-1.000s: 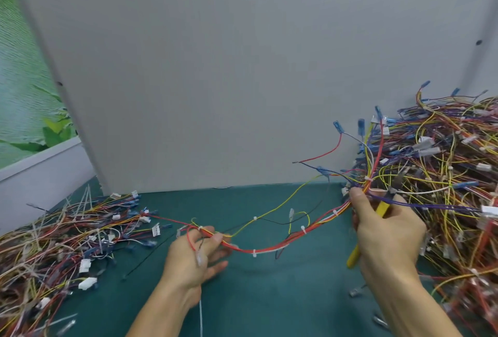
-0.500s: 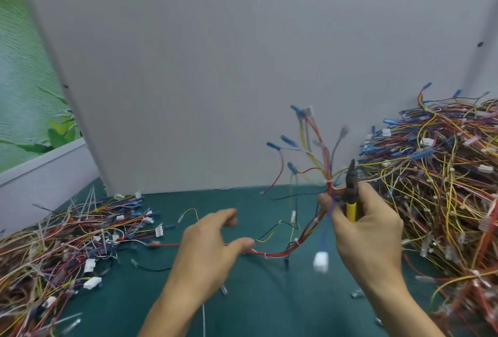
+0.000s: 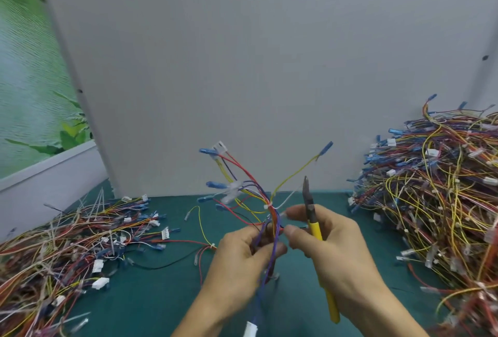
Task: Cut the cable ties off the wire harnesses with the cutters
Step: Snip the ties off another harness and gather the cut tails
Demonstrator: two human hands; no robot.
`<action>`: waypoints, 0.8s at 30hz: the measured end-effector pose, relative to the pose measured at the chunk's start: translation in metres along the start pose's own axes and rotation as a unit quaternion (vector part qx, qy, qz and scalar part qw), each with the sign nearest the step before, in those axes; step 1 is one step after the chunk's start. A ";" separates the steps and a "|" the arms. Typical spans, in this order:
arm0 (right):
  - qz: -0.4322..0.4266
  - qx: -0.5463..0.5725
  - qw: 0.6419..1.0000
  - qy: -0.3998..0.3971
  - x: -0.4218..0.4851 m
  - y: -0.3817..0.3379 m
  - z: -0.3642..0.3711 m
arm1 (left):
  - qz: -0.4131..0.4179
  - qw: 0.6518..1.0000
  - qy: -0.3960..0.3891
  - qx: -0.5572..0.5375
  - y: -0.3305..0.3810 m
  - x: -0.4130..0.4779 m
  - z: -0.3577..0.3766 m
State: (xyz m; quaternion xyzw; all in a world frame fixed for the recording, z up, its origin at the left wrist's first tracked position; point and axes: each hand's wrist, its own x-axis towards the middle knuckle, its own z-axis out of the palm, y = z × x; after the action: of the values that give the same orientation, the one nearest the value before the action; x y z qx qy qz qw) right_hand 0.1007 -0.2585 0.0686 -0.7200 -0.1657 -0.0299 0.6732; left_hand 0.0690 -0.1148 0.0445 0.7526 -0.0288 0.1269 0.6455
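Harness [image 3: 270, 219] gripped upright in curled left hand [image 3: 242, 253] above mat [image 3: 161, 299]; cutters [image 3: 310, 208] clasped in right hand [image 3: 334, 253], tips up, away from white cable tie [image 3: 267, 206] — uncut. Right pile [image 3: 436, 196] judged pending, left pile [image 3: 67, 245] probably done — much left.

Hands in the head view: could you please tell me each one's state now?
Left hand: grips the wire harness.
Right hand: holds the cutters, tips pointing up.

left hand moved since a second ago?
Yes. The left hand has shifted right, away from the left wire pile, and now grips the harness beside the right hand holding cutters.
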 end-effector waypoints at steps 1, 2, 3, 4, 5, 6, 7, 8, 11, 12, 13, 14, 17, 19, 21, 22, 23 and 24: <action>-0.016 -0.048 0.998 0.025 0.000 0.002 -0.001 | 0.004 1.000 0.014 -0.002 0.000 0.000 -0.002; -0.036 -0.094 0.994 0.046 0.000 0.003 0.000 | 0.009 1.000 0.028 -0.008 0.002 0.001 -0.004; -0.061 -0.126 0.988 0.060 -0.001 0.004 0.001 | 0.016 0.999 0.042 -0.017 0.003 0.001 -0.006; -0.087 -0.145 0.983 0.067 -0.003 0.006 0.004 | 0.022 0.998 0.055 -0.029 0.005 0.002 -0.008; -0.112 -0.154 0.979 0.069 -0.005 0.008 0.009 | 0.026 0.997 0.064 -0.039 0.007 0.003 -0.010; -0.131 -0.158 0.977 0.065 -0.007 0.011 0.014 | 0.030 0.996 0.074 -0.047 0.008 0.003 -0.011; -0.145 -0.157 0.976 0.054 -0.009 0.014 0.020 | 0.034 0.994 0.086 -0.050 0.007 0.003 -0.012; -0.154 -0.153 0.975 0.042 -0.012 0.018 0.025 | 0.036 0.993 0.099 -0.049 0.007 0.004 -0.013; -0.161 -0.138 0.977 0.031 -0.018 0.028 0.038 | 0.021 0.994 0.086 -0.066 0.007 0.003 -0.014; -0.160 -0.137 0.977 0.037 -0.019 0.031 0.040 | 0.017 0.994 0.077 -0.076 0.007 0.003 -0.014; -0.164 -0.138 0.976 0.041 -0.019 0.034 0.041 | 0.016 0.994 0.076 -0.080 0.007 0.002 -0.014; -0.172 -0.138 0.974 0.042 -0.020 0.035 0.041 | 0.014 0.993 0.081 -0.080 0.007 0.002 -0.014; -0.182 -0.114 0.976 0.030 -0.022 0.040 0.042 | 0.009 0.991 0.102 -0.087 0.007 0.003 -0.013; -0.176 -0.095 0.979 0.036 -0.022 0.042 0.043 | 0.012 0.989 0.107 -0.100 0.008 0.003 -0.012; -0.191 -0.098 0.975 0.065 -0.021 0.041 0.045 | 0.023 0.987 0.101 -0.124 0.011 0.002 -0.012; -0.204 -0.105 0.970 0.082 -0.020 0.038 0.045 | 0.030 0.986 0.091 -0.139 0.013 0.002 -0.012; -0.215 -0.107 0.966 0.095 -0.018 0.036 0.044 | 0.036 0.984 0.078 -0.158 0.015 0.001 -0.013; -0.218 -0.103 0.965 0.107 -0.015 0.033 0.043 | 0.040 0.981 0.066 -0.177 0.018 0.001 -0.013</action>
State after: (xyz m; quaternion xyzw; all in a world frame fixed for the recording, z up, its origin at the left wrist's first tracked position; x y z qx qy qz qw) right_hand 0.0881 -0.2207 0.0285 -0.7245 -0.2415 -0.2693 0.5867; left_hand 0.0639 -0.1051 0.0638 0.6144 -0.0381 0.1947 0.7636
